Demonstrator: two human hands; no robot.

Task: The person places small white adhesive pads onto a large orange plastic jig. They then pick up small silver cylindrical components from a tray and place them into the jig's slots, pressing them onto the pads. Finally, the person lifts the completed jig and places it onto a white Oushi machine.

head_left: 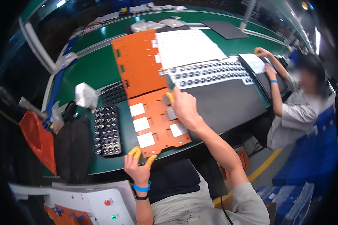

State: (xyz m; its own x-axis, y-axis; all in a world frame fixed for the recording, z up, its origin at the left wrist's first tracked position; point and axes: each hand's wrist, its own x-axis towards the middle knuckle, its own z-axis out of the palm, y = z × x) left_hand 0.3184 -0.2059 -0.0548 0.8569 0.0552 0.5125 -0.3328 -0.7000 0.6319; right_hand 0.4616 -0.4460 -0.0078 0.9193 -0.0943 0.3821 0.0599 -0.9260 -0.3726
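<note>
A hinged orange fixture (159, 129) lies unfolded on the table, its upper leaf (139, 63) pointing away from me. White square pieces (145, 140) sit in its near leaf, three down the left side and one at the lower right. My left hand (139, 170), with yellow finger covers, is at the fixture's near left corner, thumb and fingers apart, touching its edge. My right hand (184, 108) reaches over the right edge, fingers closed at a small grey piece (166, 99). Another grey square (171, 113) lies just below it. The right fingertips are partly hidden.
Left of the fixture stand black trays of round shiny parts (107, 131) and a white container (86, 95). White sheets (189, 45), a perforated strip (210, 73) and a black mat (225, 105) lie rightward. A co-worker (300, 101) sits at the right. A white machine (97, 202) stands near left.
</note>
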